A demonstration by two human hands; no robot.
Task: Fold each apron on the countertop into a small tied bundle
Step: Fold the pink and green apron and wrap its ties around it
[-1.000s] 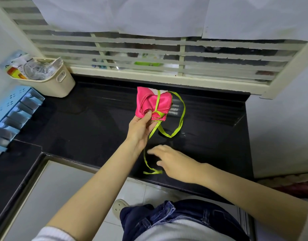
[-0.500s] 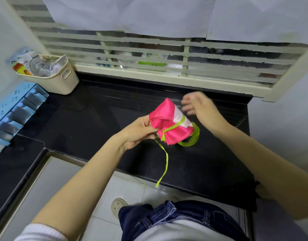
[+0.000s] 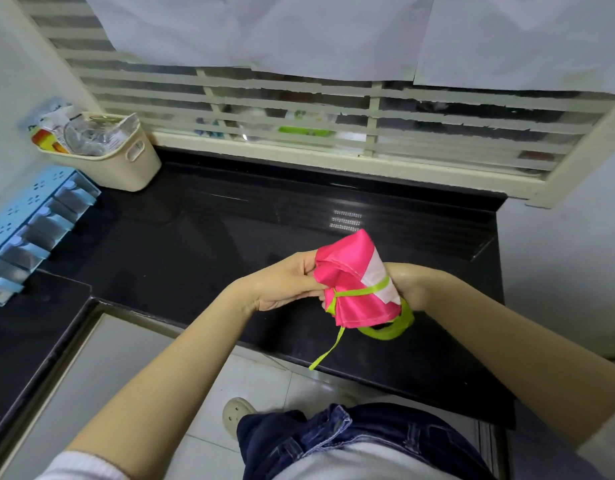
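Our left hand point(image 3: 292, 282) pinches the pink apron bundle point(image 3: 351, 268) over the surface point(image 3: 195, 237), right hand point(image 3: 411, 284) behind it (grip hidden, can't tell), so we'd pull the green strap point(image 3: 366, 291) snug round the middle & knot w/ the loose tail point(image 3: 325, 355).

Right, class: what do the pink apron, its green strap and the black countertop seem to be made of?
Apron: thin synthetic cloth, probably; slight sheen, soft creases. Strap: flat woven tape, apparently; matte, limp. Countertop: polished stone, perhaps granite; glossy, reflects light stripes.
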